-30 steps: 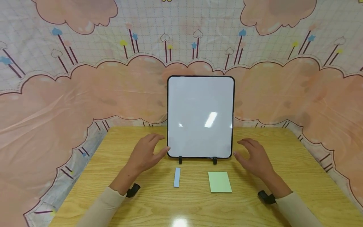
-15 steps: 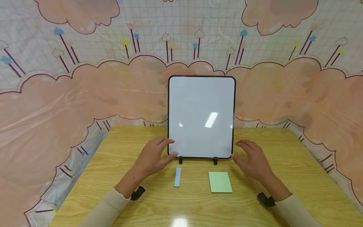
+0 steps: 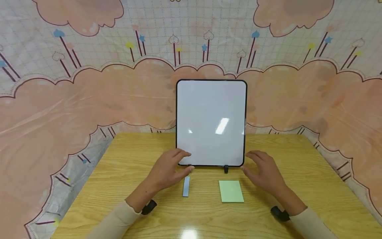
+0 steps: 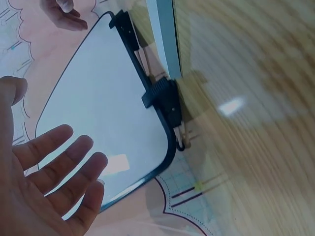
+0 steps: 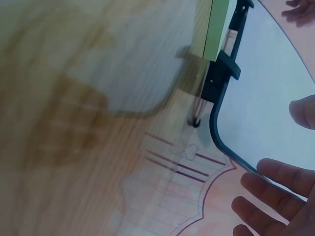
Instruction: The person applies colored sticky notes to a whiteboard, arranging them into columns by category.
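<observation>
On the worktop [image 3: 209, 219], the whiteboard [image 3: 210, 116] is standing midway between the left and right edges. The left hand [image 3: 167, 169] and right hand [image 3: 265, 171] are hovering by its lower corners, each grip wide and holding nothing. The green pad [image 3: 231, 191] is lying nearer the right hand. The blue strip [image 3: 186, 187] is lying just nearside of the left hand's thumb, long axis pointing toward the far edge.

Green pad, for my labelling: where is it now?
In the head view, the green pad lies on the table in front of the whiteboard, right of the blue strip, near the right hand.
</observation>
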The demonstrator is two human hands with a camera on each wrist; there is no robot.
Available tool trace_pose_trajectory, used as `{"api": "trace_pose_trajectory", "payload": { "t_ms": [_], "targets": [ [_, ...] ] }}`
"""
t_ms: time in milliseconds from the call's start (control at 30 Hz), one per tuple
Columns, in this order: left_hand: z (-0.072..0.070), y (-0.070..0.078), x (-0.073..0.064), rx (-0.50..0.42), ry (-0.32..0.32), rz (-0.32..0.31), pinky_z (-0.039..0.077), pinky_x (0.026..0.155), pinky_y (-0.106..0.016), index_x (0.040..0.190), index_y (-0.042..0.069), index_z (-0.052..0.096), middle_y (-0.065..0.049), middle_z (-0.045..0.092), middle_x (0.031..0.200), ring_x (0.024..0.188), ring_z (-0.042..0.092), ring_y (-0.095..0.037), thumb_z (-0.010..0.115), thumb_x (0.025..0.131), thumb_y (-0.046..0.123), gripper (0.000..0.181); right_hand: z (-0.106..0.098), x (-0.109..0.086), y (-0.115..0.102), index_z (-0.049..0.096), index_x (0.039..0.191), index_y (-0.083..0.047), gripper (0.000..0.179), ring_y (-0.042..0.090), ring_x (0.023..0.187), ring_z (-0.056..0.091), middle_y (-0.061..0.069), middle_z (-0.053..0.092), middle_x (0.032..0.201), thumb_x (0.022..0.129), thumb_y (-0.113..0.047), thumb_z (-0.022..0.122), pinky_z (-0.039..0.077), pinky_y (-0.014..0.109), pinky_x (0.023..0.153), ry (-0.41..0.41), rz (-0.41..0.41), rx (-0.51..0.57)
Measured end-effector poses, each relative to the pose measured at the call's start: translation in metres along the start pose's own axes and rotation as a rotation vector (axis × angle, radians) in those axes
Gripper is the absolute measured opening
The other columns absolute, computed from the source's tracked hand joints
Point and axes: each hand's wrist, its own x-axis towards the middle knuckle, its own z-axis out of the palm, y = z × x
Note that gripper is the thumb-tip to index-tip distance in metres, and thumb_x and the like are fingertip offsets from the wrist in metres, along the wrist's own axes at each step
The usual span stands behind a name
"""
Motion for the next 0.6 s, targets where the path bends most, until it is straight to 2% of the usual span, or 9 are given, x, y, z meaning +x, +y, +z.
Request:
{"api": "trace_pose_trajectory", "payload": {
  "t_ms": [167,433,600],
  "targets": [
    [0.003,0.008,0.001,-0.021,-0.019,0.019,0.058,0.095,-0.045,0.131,0.012,0.072,-0.005,0.072,0.124,0.111,0.07,-0.024,0.074,0.099,0.043,0.045,0.001,-0.003,-0.004,0.073,0.123,0.003,0.044,0.041,0.118,0.064,0.018,0.07,0.126,0.089,-0.02,0.085,0.053,0.061,0.097,-0.037,0.029,0.008],
    [0.011,0.02,0.0,-0.037,-0.057,0.04,0.058,0.093,-0.043,0.133,0.012,0.071,-0.004,0.072,0.125,0.107,0.07,-0.022,0.072,0.101,0.045,0.046,0.004,-0.007,-0.009,0.073,0.124,0.001,0.044,0.039,0.116,0.066,0.016,0.07,0.125,0.087,-0.019,0.086,0.054,0.06,0.095,-0.04,-0.015,0.016],
    [0.015,0.027,0.001,-0.017,-0.076,0.066,0.058,0.091,-0.041,0.133,0.013,0.071,-0.002,0.071,0.125,0.106,0.069,-0.019,0.071,0.101,0.047,0.047,0.005,-0.009,-0.011,0.074,0.124,-0.001,0.043,0.038,0.116,0.066,0.015,0.07,0.126,0.088,-0.021,0.086,0.054,0.06,0.096,-0.063,-0.005,0.022]
  ]
}}
